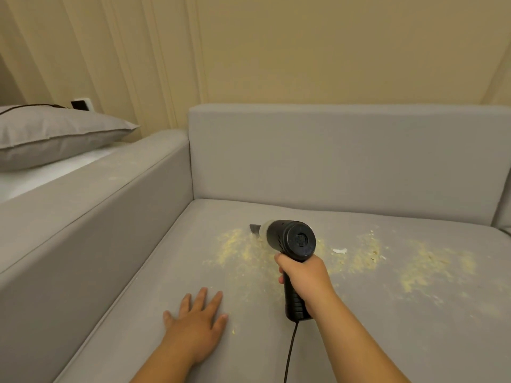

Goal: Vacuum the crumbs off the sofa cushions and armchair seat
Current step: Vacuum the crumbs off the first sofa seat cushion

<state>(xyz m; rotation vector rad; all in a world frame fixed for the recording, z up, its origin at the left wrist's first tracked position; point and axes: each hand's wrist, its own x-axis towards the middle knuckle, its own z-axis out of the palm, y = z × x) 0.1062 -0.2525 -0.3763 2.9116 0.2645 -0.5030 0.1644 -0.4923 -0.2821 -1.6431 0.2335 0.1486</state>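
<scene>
- Head view: the right hand point(304, 275) grips the black handheld vacuum point(293, 244) by its handle, nozzle on the seat cushion point(171, 272).
- Left hand point(197, 316) rests flat beside it, fingers spread.
- Yellow crumbs point(237, 248) lie beyond both hands, spreading right past the vacuum.

Black handheld vacuum point(290, 241), nozzle amid yellow crumbs point(237, 248)

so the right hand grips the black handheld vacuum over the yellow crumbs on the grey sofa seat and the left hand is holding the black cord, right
Not quite. In the head view the left hand holds nothing: it rests flat, fingers spread, on the grey sofa seat cushion. The black cord hangs free from the handle. The rest stands: the right hand grips the black handheld vacuum over the yellow crumbs.
</scene>
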